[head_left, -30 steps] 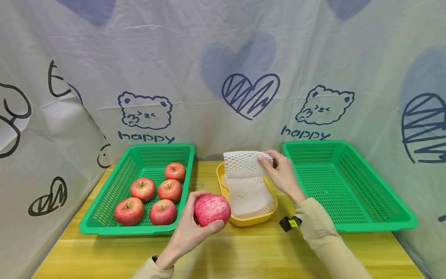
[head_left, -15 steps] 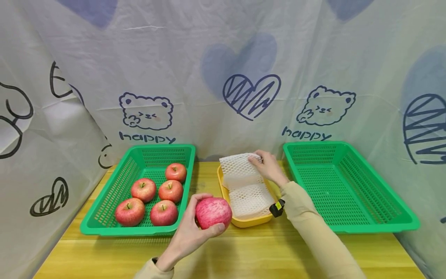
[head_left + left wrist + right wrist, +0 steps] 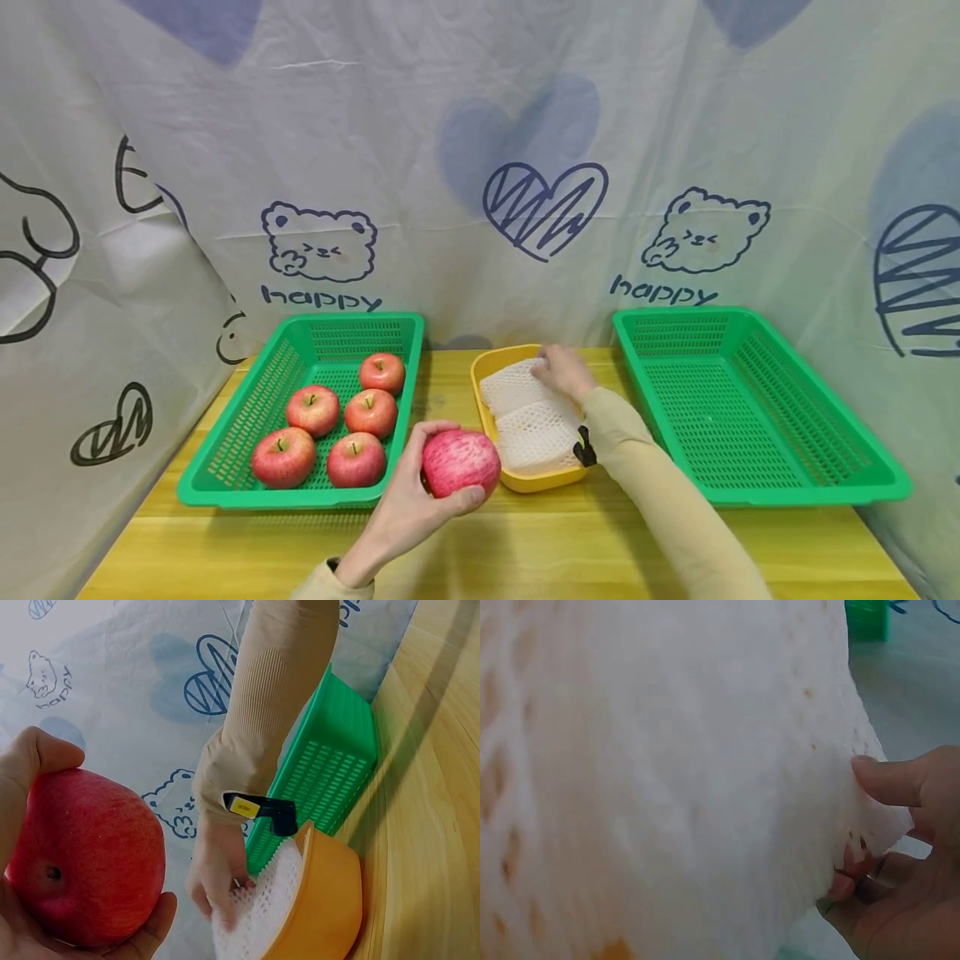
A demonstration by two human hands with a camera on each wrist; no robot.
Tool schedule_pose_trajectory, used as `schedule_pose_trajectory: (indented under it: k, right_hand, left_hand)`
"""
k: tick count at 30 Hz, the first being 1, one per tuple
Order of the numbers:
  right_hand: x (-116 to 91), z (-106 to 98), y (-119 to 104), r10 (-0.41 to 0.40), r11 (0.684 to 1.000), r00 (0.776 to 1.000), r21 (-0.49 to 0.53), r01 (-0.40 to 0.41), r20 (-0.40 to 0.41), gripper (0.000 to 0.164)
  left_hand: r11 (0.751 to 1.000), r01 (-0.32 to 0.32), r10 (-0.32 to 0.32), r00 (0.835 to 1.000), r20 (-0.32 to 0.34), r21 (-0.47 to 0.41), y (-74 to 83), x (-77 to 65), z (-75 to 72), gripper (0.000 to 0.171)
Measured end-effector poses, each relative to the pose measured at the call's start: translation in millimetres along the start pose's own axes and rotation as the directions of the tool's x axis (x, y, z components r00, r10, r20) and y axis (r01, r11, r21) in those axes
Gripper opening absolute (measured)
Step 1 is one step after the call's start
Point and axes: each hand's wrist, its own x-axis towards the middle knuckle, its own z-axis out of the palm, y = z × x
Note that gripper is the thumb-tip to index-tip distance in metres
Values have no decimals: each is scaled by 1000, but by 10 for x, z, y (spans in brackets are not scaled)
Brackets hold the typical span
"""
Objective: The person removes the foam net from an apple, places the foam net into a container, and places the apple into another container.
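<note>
My left hand [image 3: 408, 504] holds a red apple [image 3: 461, 463] above the table, thumb on the near side and fingers round the far side. In the left wrist view the apple [image 3: 97, 859] shows a small dark hollow. My right hand [image 3: 564, 371] is at the far end of a yellow tray [image 3: 543, 482], which holds white foam fruit nets [image 3: 534, 421]. The right wrist view shows the right hand [image 3: 907, 847] pinching the edge of a white foam net [image 3: 705, 765], thumb on top and fingertips under it.
On the left stands a green basket [image 3: 300, 498] with several red apples [image 3: 357, 459] in it. Another green basket [image 3: 810, 493] stands on the right. A printed cloth [image 3: 435, 250] hangs behind the wooden table [image 3: 525, 550].
My right hand has moved left and down with the foam net, which was raised above the tray and now lies lower in it. The left hand keeps its hold on the apple.
</note>
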Motion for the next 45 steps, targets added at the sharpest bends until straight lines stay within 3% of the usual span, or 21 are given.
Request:
schedule_pose_trajectory:
  k: [5, 9, 14, 19, 24, 29, 31, 35, 38, 45]
  right_hand:
    - [-22, 85, -11, 38, 994, 999, -100, -41, -27, 28]
    - [-46, 97, -17, 30, 983, 997, -178, -43, -75, 37]
    - [-80, 41, -51, -76, 969, 984, -244, 35, -161, 52]
    - [-157, -52, -201, -225, 948, 957, -266, 172, -185, 35]
    - [-200, -93, -353, -264, 929, 963, -282, 238, -56, 27]
    - [-188, -38, -383, -164, 942, 971, -266, 206, 172, 36]
    - [-180, -4, -369, -131, 950, 955, -242, 198, 266, 37]
    - [-159, 70, -330, -108, 954, 898, -210, 215, 426, 39]
    - [-135, 107, -306, -100, 953, 872, -205, 222, 479, 41]
    - [-119, 111, -280, -110, 956, 872, -191, 225, 477, 41]
  left_hand:
    - [1000, 9, -9, 1000, 5, 2, -5, -8, -4, 68]
    - [1000, 10, -10, 1000, 11, -3, -4, -12, -8, 69]
    - [1000, 9, -9, 1000, 5, -4, 3, -20, -16, 68]
    - [1000, -1, 1, 1000, 8, 1, -3, -20, -32, 67]
    - [1000, -3, 3, 1000, 21, 0, -2, -20, -38, 68]
    - [1000, 4, -4, 1000, 25, -8, 1, -22, -43, 69]
    - [1000, 8, -7, 1000, 24, -12, 0, -26, -44, 69]
    - [1000, 10, -9, 1000, 22, -14, -1, -30, -44, 69]
    - [1000, 6, -6, 1000, 20, -9, 0, -29, -42, 68]
    - [1000, -1, 1, 1000, 24, -12, 3, -26, -50, 68]
